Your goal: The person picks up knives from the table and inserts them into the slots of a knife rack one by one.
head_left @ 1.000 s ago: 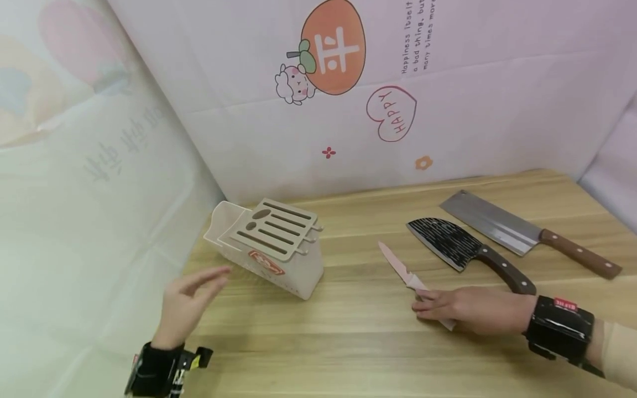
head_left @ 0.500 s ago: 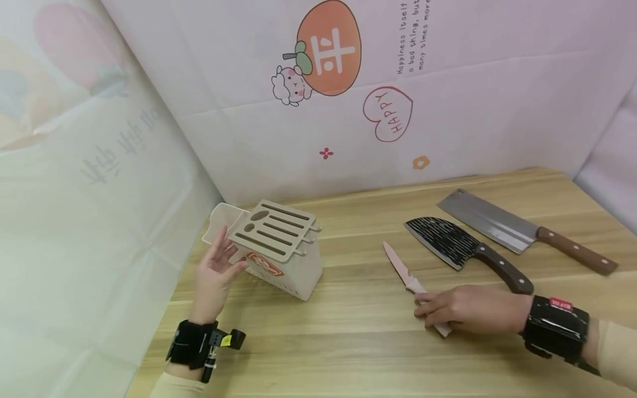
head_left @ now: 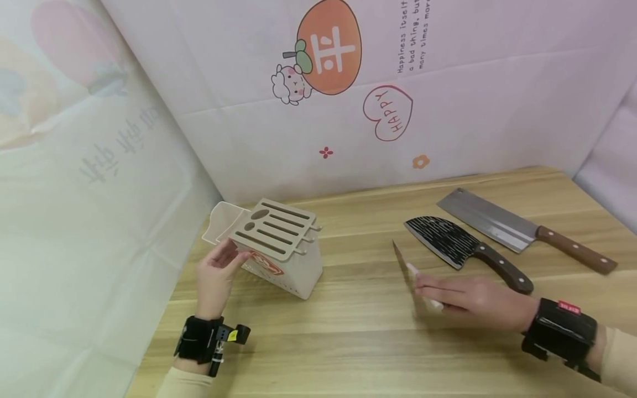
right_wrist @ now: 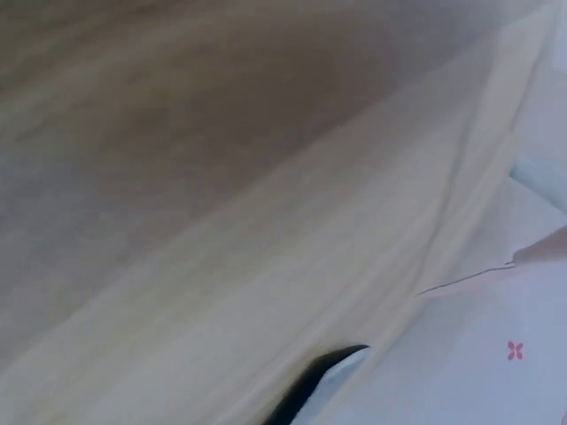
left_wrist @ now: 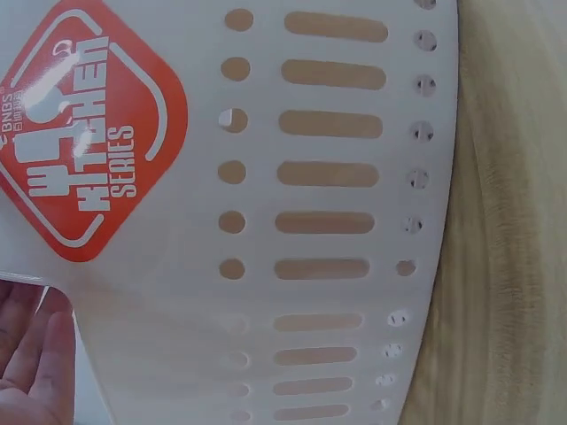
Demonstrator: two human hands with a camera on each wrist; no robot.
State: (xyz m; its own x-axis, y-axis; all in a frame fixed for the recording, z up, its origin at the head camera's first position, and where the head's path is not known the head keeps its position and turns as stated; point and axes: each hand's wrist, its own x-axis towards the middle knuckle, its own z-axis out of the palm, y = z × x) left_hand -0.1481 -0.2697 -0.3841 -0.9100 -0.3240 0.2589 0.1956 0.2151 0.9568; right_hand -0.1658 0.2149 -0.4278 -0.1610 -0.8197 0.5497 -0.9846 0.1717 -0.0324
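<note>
Knife [head_left: 402, 260] sits pinched in the right hand [head_left: 470, 298]; the left hand [head_left: 216, 276], thumb apart, touches the knife holder [head_left: 307, 276], its grip too hidden to tell.

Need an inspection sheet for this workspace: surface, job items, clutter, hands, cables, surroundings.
Surface: wood-grain table.
Job items: small knife, held by its pale handle; beige knife holder with slotted top, side hooks and a red label.
Clutter: dark-patterned cleaver and plain grey-bladed cleaver, lying side by side, handles toward the right.
Hands: left hand holds the holder's near edge; right hand grips the knife.
Cables: nothing seen.
Surroundings: pale printed backdrop behind the table.
</note>
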